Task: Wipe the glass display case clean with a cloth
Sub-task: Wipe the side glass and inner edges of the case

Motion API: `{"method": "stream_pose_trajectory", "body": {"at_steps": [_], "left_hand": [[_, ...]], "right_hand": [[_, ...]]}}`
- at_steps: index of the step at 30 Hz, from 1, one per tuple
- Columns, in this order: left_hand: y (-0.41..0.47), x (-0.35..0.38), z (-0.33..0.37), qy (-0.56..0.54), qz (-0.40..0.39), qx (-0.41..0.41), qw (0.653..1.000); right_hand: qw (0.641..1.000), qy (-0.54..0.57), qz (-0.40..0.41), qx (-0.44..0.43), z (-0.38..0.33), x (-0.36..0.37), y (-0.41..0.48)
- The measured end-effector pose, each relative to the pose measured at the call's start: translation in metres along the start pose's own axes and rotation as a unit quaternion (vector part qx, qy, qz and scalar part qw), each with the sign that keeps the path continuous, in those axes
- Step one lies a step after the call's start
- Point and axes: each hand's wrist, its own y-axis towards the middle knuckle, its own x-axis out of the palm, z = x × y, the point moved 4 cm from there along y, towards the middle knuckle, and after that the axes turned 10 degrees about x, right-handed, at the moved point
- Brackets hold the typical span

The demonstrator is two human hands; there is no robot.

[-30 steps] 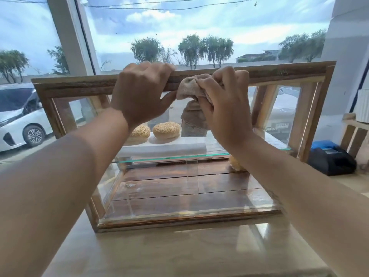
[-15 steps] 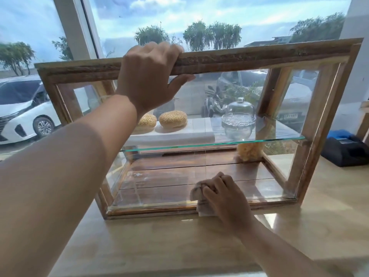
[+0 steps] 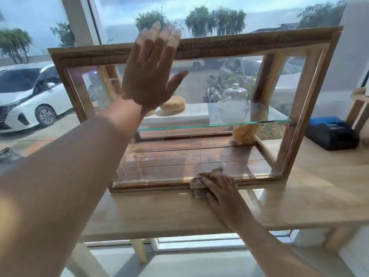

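Gripping the cloth (image 3: 196, 181) in the right hand (image 3: 221, 188), rubbing the bottom edge of the case (image 3: 239, 44); holding the left hand (image 3: 151, 70) open. Probably leaving smeary glass just above the right hand.

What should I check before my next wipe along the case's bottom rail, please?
1. Cloth in hand: ok. The right hand holds the cloth on the bottom rail.
2. Case steadied: not ok. The left hand is open at the top rail, fingers spread, gripping nothing.
3. Case seated: ok. Its base lies flat on the table.
4. Breakables: ok. The dome stands upright on the shelf.
5. Front glass free of smears: cannot tell, because of reflections.
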Motion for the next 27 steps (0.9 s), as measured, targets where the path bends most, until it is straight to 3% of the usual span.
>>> {"method": "stream_pose_trajectory", "body": {"at_steps": [2, 5, 8, 11, 18, 23, 27], "left_hand": [[-0.029, -0.003, 0.029, -0.004, 0.033, 0.016, 0.999], [-0.082, 0.002, 0.078, -0.052, 0.009, 0.034, 0.998], [-0.125, 0.009, 0.124, -0.143, -0.048, 0.014, 0.988], [-0.151, 0.02, 0.168, -0.229, -0.137, 0.013, 0.964], [-0.172, 0.039, 0.235, -0.303, -0.266, -0.019, 0.915], [-0.169, 0.046, 0.244, -0.318, -0.276, -0.078, 0.904], [-0.165, 0.046, 0.239, -0.301, -0.258, -0.074, 0.915]], "right_hand": [[1.0, 0.027, -0.001, -0.015, 0.003, -0.005, -0.005], [0.997, 0.062, 0.051, 0.008, 0.009, -0.015, -0.012], [0.974, 0.11, 0.121, 0.156, 0.034, -0.023, -0.014], [0.938, 0.202, 0.055, 0.277, 0.053, -0.02, -0.01], [0.928, 0.199, 0.037, 0.314, 0.055, -0.026, -0.008], [0.94, 0.156, 0.042, 0.3, 0.056, -0.024, -0.007], [0.95, 0.126, 0.029, 0.283, 0.056, -0.02, -0.004]]}}
